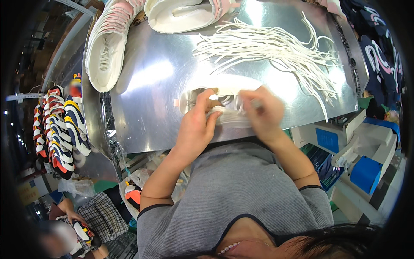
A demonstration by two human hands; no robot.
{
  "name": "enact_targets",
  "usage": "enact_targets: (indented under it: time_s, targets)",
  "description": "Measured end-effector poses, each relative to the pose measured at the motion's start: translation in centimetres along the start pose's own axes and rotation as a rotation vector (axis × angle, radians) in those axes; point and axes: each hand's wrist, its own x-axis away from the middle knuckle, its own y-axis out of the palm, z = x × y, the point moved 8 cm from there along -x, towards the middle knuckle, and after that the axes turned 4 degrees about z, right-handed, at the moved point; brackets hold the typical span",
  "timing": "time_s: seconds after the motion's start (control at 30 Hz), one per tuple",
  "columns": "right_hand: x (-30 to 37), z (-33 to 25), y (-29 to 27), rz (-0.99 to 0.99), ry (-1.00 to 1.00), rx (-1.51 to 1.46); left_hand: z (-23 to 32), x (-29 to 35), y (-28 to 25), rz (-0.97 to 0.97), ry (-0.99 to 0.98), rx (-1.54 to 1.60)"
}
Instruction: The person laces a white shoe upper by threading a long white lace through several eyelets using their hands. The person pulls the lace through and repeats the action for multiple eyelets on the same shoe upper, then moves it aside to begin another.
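A white shoe point(236, 121) with a small pink heel tab lies on the metal table near its front edge, heel to the left. My left hand point(199, 118) is closed on the rim of its opening, thumb and fingers pinching the white upper. Over the shoe's lacing area my right hand point(264, 114) is blurred by motion, its fingers curled in. White strands show beside those fingers, but what they grip cannot be made out. Behind the shoe, toward the right, a loose bundle of white shoelaces point(276, 47) is spread out.
A laced white and pink shoe point(103, 62) stands at the far left of the table point(146, 116), another white shoe point(181, 21) at the back. Colourful shoe uppers point(60, 129) hang on the left. A beige and blue machine point(366, 159) is at right. A co-worker point(86, 216) holds a shoe upper, lower left.
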Motion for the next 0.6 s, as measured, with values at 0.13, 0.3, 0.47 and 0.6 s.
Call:
enact_targets:
  time_s: [0.13, 0.3, 0.47, 0.6]
  targets:
    - [4.5, -0.5, 2.3, -0.074, -0.243, 0.169, 0.2, -0.1, 0.1, 0.037, 0.101, -0.06]
    - [4.3, -0.2, 1.6, -0.089, -0.229, 0.159, -0.4, 0.3, -0.2, 0.019, 0.03, -0.033]
    - [0.0, 2.7, -1.3, 0.115, 0.414, -0.125, 0.0, 0.2, -0.1, 0.071, 0.119, -0.016]
    - [0.1, 1.7, -0.1, 0.107, 0.274, -0.039, -0.4, 0.5, 0.0, 0.112, 0.073, -0.001]
